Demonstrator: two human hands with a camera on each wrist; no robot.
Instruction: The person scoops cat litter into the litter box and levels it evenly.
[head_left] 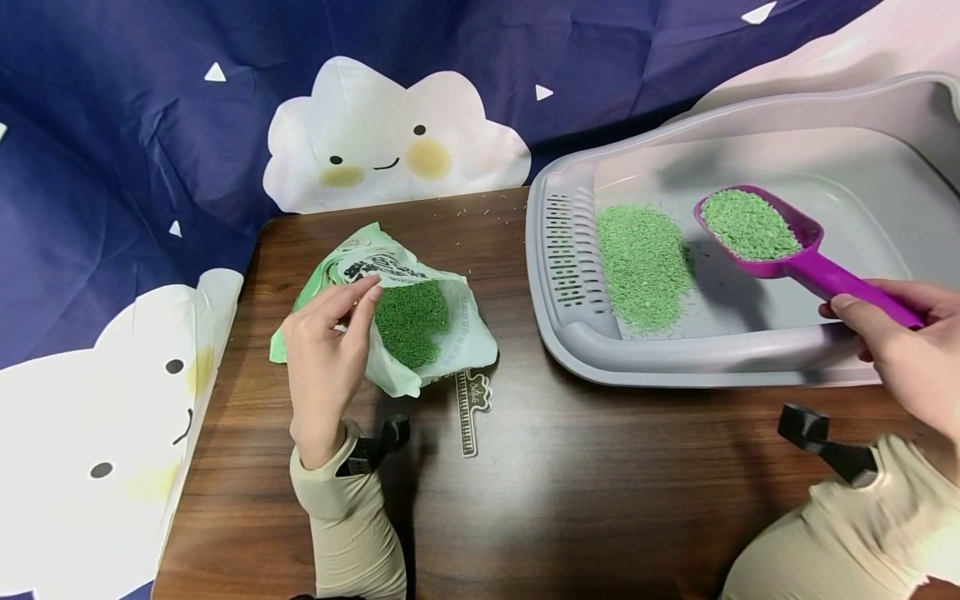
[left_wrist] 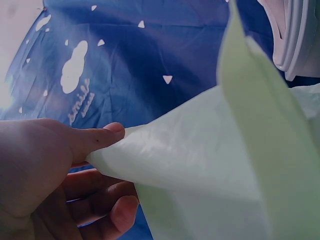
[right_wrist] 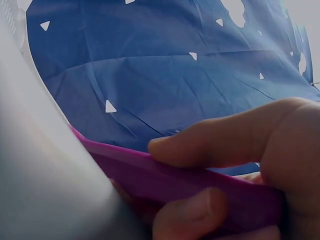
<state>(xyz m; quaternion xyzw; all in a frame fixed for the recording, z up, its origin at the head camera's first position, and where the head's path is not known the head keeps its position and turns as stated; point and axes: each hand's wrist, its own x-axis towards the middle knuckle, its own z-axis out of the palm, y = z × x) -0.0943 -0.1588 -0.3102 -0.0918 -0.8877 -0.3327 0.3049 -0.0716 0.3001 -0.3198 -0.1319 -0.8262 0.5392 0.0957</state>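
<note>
My right hand (head_left: 918,350) grips the handle of a purple scoop (head_left: 843,279), its bowl heaped with light green cat litter pellets. The scoop is over the grey litter box (head_left: 720,362), at the box's near right side. Inside the box a pile of green litter (head_left: 645,267) lies at the left end, by the slotted panel. On the left, my left hand (head_left: 326,354) pinches the edge of an open pale green bag (head_left: 465,333) between thumb and fingers. Darker green pellets (head_left: 411,321) show inside the bag. The left wrist view shows the bag's edge (left_wrist: 175,145) held at the thumb.
A small comb-like tag (head_left: 471,412) lies on the brown wooden table (head_left: 570,483), just below the bag. Some loose pellets are scattered near the table's back edge. Behind hangs a dark blue cloth (head_left: 450,42) with white clouds and triangles.
</note>
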